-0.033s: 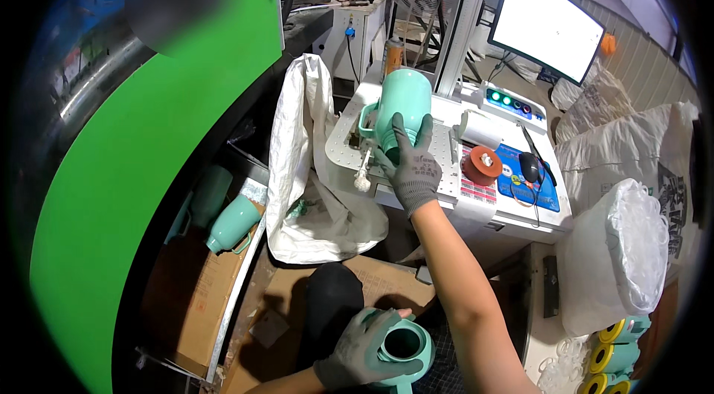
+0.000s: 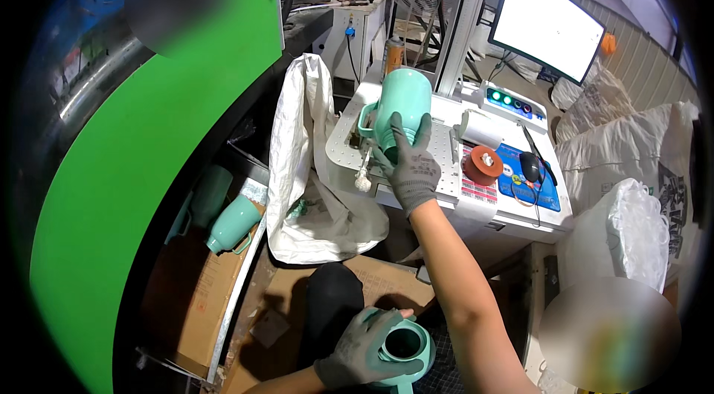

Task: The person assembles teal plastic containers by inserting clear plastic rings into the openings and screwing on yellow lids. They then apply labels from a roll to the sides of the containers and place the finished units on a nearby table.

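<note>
My left hand (image 2: 358,349), in a grey glove, is closed around a teal plastic jug shell (image 2: 424,355) low in front of me; its round open mouth faces up. My right hand (image 2: 413,163), also gloved, grips the narrower end of a second teal jug shell (image 2: 405,93). That shell lies tilted over the perforated metal plate (image 2: 444,152) of the workbench, its handle to the left and its wide end away from me. The palm hides part of the narrow end. A small metal fitting with a whitish tip (image 2: 363,180) sticks out by the plate's front edge.
A white woven sack (image 2: 297,163) stands open left of the bench. More teal jugs (image 2: 236,223) lie in a cardboard-lined bin beside the green machine panel (image 2: 149,156). On the bench are an orange-brown roll (image 2: 483,165), a mouse (image 2: 529,166) and a monitor (image 2: 547,22). White bags (image 2: 639,230) stand at right.
</note>
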The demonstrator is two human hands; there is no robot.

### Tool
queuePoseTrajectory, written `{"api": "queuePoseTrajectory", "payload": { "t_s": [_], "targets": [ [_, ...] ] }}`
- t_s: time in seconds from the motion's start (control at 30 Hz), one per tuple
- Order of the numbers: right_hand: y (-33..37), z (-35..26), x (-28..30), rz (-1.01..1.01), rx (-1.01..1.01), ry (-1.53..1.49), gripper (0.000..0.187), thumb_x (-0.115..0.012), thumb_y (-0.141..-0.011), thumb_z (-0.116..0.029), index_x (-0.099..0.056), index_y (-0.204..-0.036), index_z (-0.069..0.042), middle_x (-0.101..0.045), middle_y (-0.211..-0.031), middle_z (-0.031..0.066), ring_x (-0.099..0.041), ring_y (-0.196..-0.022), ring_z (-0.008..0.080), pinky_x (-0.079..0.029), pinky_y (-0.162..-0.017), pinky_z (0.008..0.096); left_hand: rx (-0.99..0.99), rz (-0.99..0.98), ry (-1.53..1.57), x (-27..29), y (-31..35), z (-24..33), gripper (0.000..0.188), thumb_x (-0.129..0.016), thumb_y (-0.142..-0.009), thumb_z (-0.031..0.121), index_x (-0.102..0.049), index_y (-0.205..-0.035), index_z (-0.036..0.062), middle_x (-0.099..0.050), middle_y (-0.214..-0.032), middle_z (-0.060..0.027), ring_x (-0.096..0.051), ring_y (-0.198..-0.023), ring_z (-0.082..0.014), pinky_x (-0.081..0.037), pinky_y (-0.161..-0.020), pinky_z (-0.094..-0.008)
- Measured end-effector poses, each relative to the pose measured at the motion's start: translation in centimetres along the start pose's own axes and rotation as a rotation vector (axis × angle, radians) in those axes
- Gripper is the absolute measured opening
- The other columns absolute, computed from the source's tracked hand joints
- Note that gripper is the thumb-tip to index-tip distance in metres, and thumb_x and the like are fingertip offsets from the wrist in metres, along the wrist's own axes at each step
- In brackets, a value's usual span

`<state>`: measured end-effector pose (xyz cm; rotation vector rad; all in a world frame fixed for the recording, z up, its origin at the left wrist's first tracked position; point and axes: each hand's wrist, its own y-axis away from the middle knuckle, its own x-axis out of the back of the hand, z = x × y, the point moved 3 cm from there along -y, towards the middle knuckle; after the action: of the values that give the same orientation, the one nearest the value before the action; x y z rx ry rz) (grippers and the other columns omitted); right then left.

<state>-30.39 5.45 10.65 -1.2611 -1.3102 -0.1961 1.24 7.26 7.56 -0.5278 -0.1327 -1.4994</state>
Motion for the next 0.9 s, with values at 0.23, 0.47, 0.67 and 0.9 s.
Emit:
{"api": "queuePoseTrajectory", "payload": {
  "t_s": [0.23,0.47,0.67,0.9],
  "targets": [
    [1.4,3.8,-5.0,0.341,0.224,-0.015,0.055,-0.076,-0.079,-0.044,-0.067,-0.124,-0.013,-0.067,-0.086,0.0167,-0.068,-0.077,0.0360,-0.050,-0.061,0.0519,-0.077,-0.095,0.140,-2.4,-1.7,0.7,0.077,-0.094,-0.073,0.033,-0.059,-0.134,0.0042,-0.061,-0.126,-0.0114,-0.062,-0.107,-0.0292,-0.051,-0.092,-0.0430],
    [16.5,6.8,10.7,0.300,0.102,-0.408,0.081,-0.079,-0.087,-0.038,-0.046,-0.154,-0.008,-0.044,-0.153,0.0309,-0.058,-0.127,0.0470,-0.050,-0.105,0.0507,-0.040,-0.185,-0.043,-1.9,-1.7,-2.3,0.079,-0.083,-0.060,0.016,-0.053,-0.132,0.0004,-0.052,-0.122,-0.0099,-0.060,-0.108,-0.0235,-0.052,-0.094,-0.0406],
    [42.6,18.2,25.4,0.248,-0.585,0.042,0.048,-0.078,-0.092,-0.026,-0.064,-0.131,-0.002,-0.068,-0.125,0.0238,-0.067,-0.115,0.0413,-0.054,-0.101,0.0482,0.211,-0.257,0.279,-2.1,-3.0,-2.6,0.088,-0.079,-0.063,0.020,-0.048,-0.143,0.0030,-0.053,-0.135,-0.0129,-0.055,-0.121,-0.0247,-0.047,-0.104,-0.0416],
    [71.3,24.4,43.9,-0.169,-1.424,1.256,0.066,-0.073,-0.089,-0.040,-0.057,-0.141,-0.004,-0.068,-0.115,0.0169,-0.065,-0.102,0.0354,-0.049,-0.095,0.0480,-0.097,-0.460,-0.111,-2.3,-5.6,0.5,0.070,-0.082,-0.068,0.021,-0.057,-0.130,0.0013,-0.055,-0.128,-0.0149,-0.057,-0.112,-0.0295,-0.046,-0.101,-0.0455]
  ]
}}
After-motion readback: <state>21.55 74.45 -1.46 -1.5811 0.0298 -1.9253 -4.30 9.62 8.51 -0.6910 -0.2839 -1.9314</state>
